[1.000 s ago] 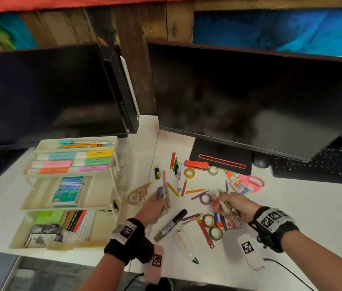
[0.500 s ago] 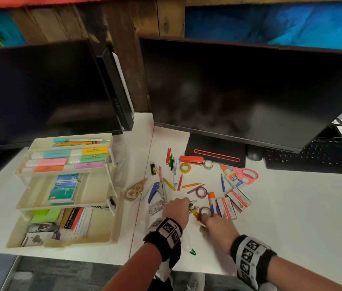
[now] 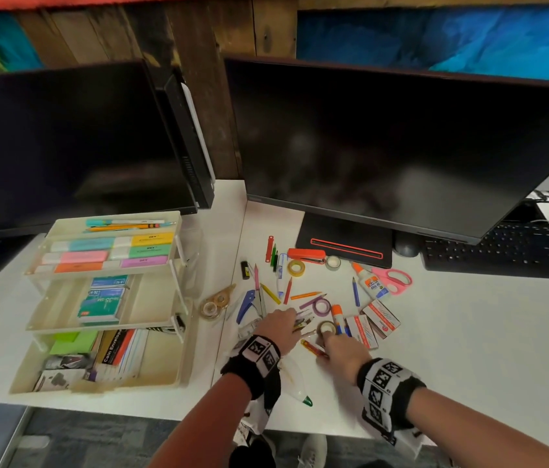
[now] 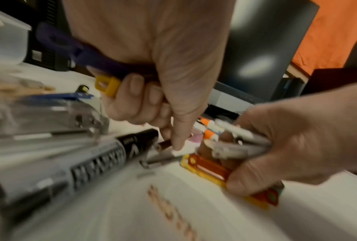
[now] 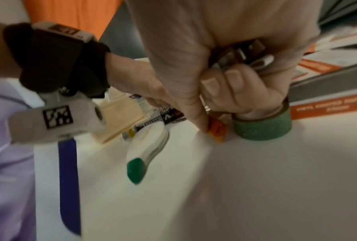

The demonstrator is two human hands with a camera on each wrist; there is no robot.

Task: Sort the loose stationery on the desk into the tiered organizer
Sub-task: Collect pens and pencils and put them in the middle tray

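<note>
My left hand (image 3: 280,327) grips a purple cutter (image 4: 103,63) with a yellow end, and its forefinger points down onto a small brown pencil on the desk. A black marker (image 4: 103,166) lies just beside it. My right hand (image 3: 335,347) holds a bundle of grey pens (image 4: 241,143) in curled fingers. Its thumb presses a red and yellow cutter (image 4: 210,169) lying flat, next to a green tape roll (image 5: 264,125). The cream tiered organizer (image 3: 151,383) stands at the left, with highlighters on top, staple boxes in the middle and envelopes below.
Loose pencils, tape rolls, an orange stapler (image 3: 305,255), a glue bottle (image 3: 369,282), pink scissors (image 3: 394,280) and staple boxes (image 3: 372,322) lie beyond my hands. A green-tipped white dispenser (image 3: 295,383) sits near the desk's front edge. Two monitors and a keyboard (image 3: 502,251) stand behind.
Both hands have drawn together at the near side of the pile. The right hand, still holding the pens, moved left and down onto the red cutter. The left hand now covers the black marker.
</note>
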